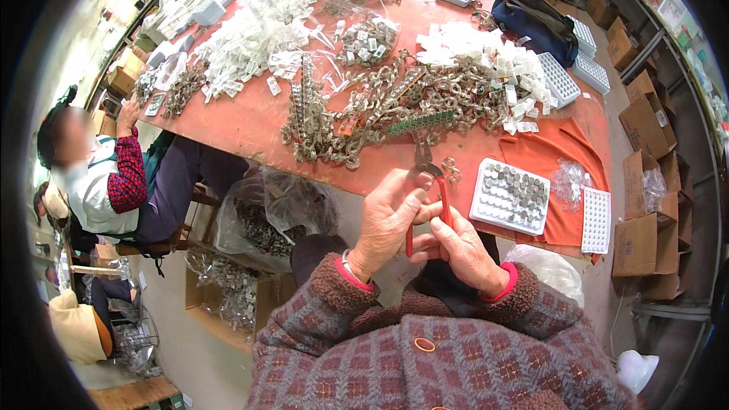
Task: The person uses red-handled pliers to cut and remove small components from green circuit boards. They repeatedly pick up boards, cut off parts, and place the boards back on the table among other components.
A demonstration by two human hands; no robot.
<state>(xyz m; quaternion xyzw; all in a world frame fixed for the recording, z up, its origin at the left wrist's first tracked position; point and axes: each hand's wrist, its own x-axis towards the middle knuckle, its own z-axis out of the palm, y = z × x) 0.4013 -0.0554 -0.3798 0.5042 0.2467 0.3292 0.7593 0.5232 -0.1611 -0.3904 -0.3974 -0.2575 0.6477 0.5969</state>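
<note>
Red-handled pliers (pixel 443 196) point away from me at the table's near edge, their dark jaws over the red tabletop. My right hand (pixel 469 257) is closed round the handles, thumb along one and fingertips at the other. Close against the pliers, my left hand (pixel 383 226) has its thumb and fingers curled together in a pinch; whatever is between them is hidden. Just beyond the jaws lie a few small metal clamps (pixel 451 170). A white tray (pixel 477 211) of small grey round parts rests to the right.
Metal clamps (pixel 425 102) and clear plastic pieces (pixel 250 34) are heaped across the red table (pixel 250 133). An orange cloth (pixel 566 137) and a white holed tray (pixel 596 220) lie at the right. A co-worker (pixel 106 175) sits at the left. Cardboard boxes (pixel 636 247) line the right side.
</note>
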